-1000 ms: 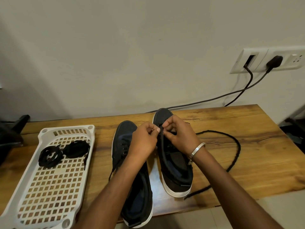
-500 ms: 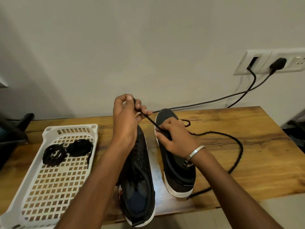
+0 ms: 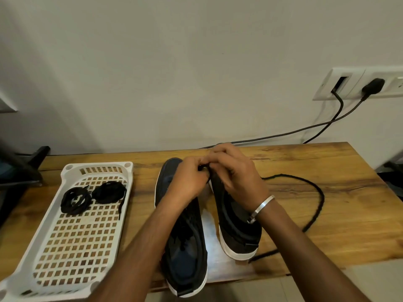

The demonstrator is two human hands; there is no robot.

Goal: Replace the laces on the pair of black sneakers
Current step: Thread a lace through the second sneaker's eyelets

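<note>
Two black sneakers with white soles stand side by side on the wooden table, toes toward the wall. The left sneaker [image 3: 185, 247] is partly under my left forearm. The right sneaker [image 3: 235, 225] lies under my right hand. My left hand [image 3: 187, 182] and my right hand [image 3: 235, 171] meet over the front of the right sneaker, fingers curled and pinching a black lace [image 3: 314, 192] between them. The rest of that lace loops over the table to the right and back toward the heel. The pinched part is mostly hidden by my fingers.
A white perforated tray [image 3: 72, 247] sits at the left with two coiled black laces [image 3: 93, 197] at its far end. Two black cables [image 3: 305, 129] run from a wall socket [image 3: 357, 86] behind the table. A dark object stands at the far left.
My left hand, raised with the lace pulled taut half a second ago, has come back down to meet my right hand over the front of the right sneaker.
</note>
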